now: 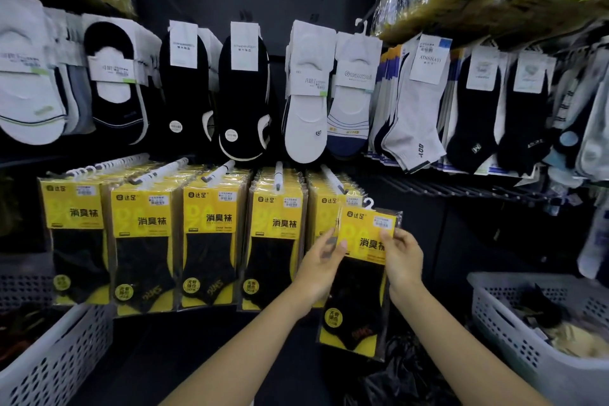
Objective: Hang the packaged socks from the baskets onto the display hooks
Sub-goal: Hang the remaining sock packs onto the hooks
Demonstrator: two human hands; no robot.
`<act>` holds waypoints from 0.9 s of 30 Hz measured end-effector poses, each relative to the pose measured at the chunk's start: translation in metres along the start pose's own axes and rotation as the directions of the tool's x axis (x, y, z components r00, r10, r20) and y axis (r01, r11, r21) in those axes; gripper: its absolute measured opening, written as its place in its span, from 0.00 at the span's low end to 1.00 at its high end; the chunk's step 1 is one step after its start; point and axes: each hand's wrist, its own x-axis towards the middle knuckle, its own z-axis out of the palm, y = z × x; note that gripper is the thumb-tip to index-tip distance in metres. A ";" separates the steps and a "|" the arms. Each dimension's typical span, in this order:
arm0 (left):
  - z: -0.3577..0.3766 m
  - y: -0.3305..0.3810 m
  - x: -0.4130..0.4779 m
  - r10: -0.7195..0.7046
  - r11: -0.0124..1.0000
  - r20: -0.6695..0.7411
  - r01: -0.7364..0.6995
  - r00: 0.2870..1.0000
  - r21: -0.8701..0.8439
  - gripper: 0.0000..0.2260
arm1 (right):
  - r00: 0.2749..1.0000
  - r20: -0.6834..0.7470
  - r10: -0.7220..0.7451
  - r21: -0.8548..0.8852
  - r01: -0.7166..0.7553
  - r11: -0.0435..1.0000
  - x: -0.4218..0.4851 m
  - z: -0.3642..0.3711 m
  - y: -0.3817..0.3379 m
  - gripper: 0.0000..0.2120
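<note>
Five stacks of yellow packs (211, 241) are hanging on white display hooks (278, 178) along the lower rack. The rail above is carrying loose socks (244, 92) in white, black and grey. A white slotted basket (49, 356) is sitting lower left. A second basket (514, 333) is sitting lower right with dark items lying inside. A crumpled black bag (395, 379) is lying below the arms. The rightmost stack (324, 208) is being partly covered by the held sock pack (359, 290), which is hanging upright just in front and to the right of it. Its small white hanger (369, 203) is sticking up to the right of the nearest hook. The left hand (321, 265) is pinching the pack's left edge between thumb and curled fingers. The right hand (403, 257) is gripping the upper right part, thumb pressing the front.
</note>
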 end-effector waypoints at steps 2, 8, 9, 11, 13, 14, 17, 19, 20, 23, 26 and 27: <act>0.005 0.002 0.004 -0.003 1.000 0.002 0.003 1.000 -0.020 0.26 | 0.999 -0.010 -0.033 -0.029 0.032 0.999 0.007 0.001 -0.002 0.04; 0.001 -0.006 0.012 -0.002 0.993 -0.108 -0.011 0.994 -0.115 0.26 | 0.982 0.099 -0.159 -0.111 0.170 0.979 0.018 0.026 -0.009 0.02; -0.001 -0.009 0.013 -0.006 0.993 -0.118 -0.008 0.993 -0.114 0.26 | 0.980 0.113 -0.166 -0.129 0.180 0.975 0.019 0.030 -0.008 0.03; -0.005 -0.015 0.013 -0.005 0.994 -0.124 -0.009 0.992 -0.107 0.27 | 0.981 0.130 -0.143 -0.154 0.163 0.975 0.020 0.037 -0.003 0.02; -0.008 -0.020 0.015 -0.006 0.994 -0.122 -0.007 0.993 -0.106 0.28 | 0.986 0.122 -0.112 -0.164 0.132 0.978 0.022 0.041 0.004 0.03; -0.008 -0.022 0.017 -0.005 0.995 -0.122 -0.008 0.993 -0.101 0.29 | 0.990 0.107 -0.095 -0.168 0.112 0.979 0.024 0.042 0.007 0.04; -0.009 -0.028 0.021 0.006 0.998 -0.133 -0.014 0.991 -0.061 0.29 | 0.999 0.038 -0.036 -0.176 0.042 0.984 0.027 0.043 0.015 0.08; -0.009 -0.034 0.021 -0.003 0.999 -0.154 -0.003 0.988 -0.040 0.29 | 1.000 0.001 -0.001 -0.189 0.001 0.982 0.026 0.040 0.021 0.11; -0.009 -0.038 0.020 -0.013 1.000 -0.164 0.008 0.986 -0.027 0.29 | 1.000 -0.009 0.004 -0.208 -0.005 0.978 0.024 0.037 0.025 0.12; -0.010 -0.055 0.010 -0.046 0.999 -0.166 0.049 0.985 0.014 0.29 | 1.000 -0.020 0.003 -0.253 -0.008 0.967 0.012 0.023 0.039 0.16; -0.015 -0.080 -0.017 -0.079 0.996 -0.164 0.085 0.983 0.031 0.27 | 0.999 0.041 0.021 -0.268 -0.009 0.963 -0.015 0.006 0.060 0.17; -0.018 -0.091 -0.030 -0.089 0.994 -0.164 0.098 0.982 0.045 0.26 | 0.996 0.085 0.033 -0.274 -0.009 0.962 -0.028 0.001 0.070 0.16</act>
